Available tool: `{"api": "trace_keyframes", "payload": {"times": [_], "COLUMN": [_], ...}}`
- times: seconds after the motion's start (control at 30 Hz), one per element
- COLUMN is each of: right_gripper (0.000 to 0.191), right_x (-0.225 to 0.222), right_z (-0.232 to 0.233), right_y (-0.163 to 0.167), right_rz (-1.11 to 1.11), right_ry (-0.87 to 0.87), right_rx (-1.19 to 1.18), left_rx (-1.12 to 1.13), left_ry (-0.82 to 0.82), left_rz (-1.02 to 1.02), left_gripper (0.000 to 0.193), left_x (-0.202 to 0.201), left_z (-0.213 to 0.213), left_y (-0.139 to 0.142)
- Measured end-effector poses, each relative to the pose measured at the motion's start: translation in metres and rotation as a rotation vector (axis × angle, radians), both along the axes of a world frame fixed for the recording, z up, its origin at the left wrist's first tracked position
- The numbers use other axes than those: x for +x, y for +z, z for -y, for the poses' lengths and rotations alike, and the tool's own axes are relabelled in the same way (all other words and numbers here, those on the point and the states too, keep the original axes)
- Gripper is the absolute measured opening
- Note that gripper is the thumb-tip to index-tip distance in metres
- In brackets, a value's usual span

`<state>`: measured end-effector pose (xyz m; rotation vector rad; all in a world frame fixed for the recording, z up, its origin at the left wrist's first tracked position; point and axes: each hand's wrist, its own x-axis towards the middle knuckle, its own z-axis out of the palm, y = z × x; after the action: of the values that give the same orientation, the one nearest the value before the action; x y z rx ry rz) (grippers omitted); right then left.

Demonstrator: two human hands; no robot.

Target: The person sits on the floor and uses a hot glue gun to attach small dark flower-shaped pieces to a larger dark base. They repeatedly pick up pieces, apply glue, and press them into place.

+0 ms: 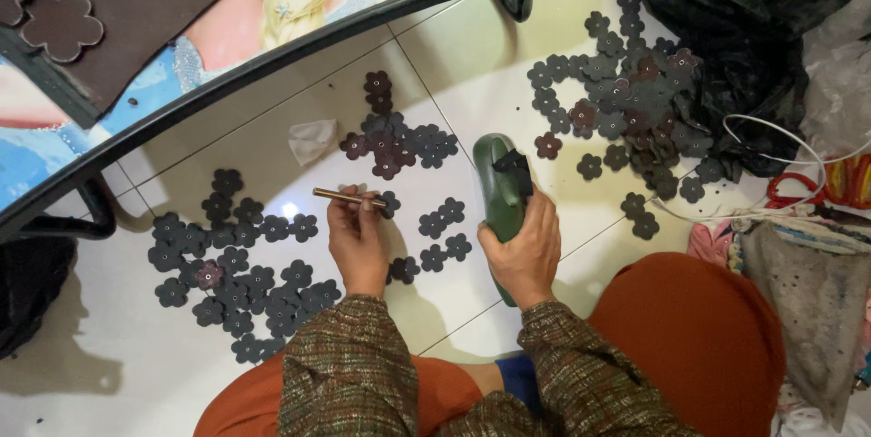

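1. Your left hand [357, 239] pinches a thin brass-coloured metal rod [348, 196] between fingertips and thumb, holding it level just above the floor; a small dark flower-shaped cut-out [389, 204] sits at its right tip
2. Your right hand [524, 251] is clenched round the lower body of a dark green hand tool [502, 192] with a black lever on top, standing it upright on the white tiled floor [472, 83]
3. The rod looks stiff, smooth and light, so it could slip or roll; the mid-shaft pinch you have suits it
4. The tool looks hard, bulky and the heavier of the two, best gripped low round its body as you do now
5. The cut-outs look thin, flat and flexible, like leather or foam sheet; each has rounded petals and a small centre hole, and is probably easiest lifted by a petal edge
6. They lie in loose groups: a grey-black cluster [238, 265] by your left knee, a maroon-and-grey bunch [390, 142] ahead of the rod, a dense heap [626, 92] to the right beside a crumpled black plastic bag [744, 29]
7. A black curved-rim bench [299, 47] with a brown sheet [136, 10] crosses the upper left; white cord [780, 142] trails at right
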<state>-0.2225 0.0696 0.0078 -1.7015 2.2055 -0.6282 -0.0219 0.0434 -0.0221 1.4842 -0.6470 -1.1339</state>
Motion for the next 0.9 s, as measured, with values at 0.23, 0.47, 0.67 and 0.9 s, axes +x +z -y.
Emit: {"api": "trace_keyframes", "payload": {"times": [0.23,0.47,0.67,0.9], "right_gripper": [0.081,0.081,0.08,0.079], "right_x": [-0.001,-0.003,-0.004,-0.003], "right_z": [0.002,0.003,0.004,0.003], "right_y": [0.001,0.001,-0.001,-0.002], "right_rz": [-0.004,-0.004,-0.007,-0.014], "right_ry": [0.006,0.005,0.013,0.0], "right_rx": [-0.003,-0.008,-0.005,0.03], "left_rx": [-0.019,0.001,0.055,0.173], "left_ry": [0.0,-0.016,-0.061,-0.173], "left_rz": [-0.023,0.055,0.2,0.496], "left_gripper": [0.032,0.033,0.029,0.022], "left_x": [-0.003,-0.006,-0.008,-0.009], "left_z": [0.002,0.003,0.001,-0.006], "left_y": [0.004,0.005,0.009,0.021]}}
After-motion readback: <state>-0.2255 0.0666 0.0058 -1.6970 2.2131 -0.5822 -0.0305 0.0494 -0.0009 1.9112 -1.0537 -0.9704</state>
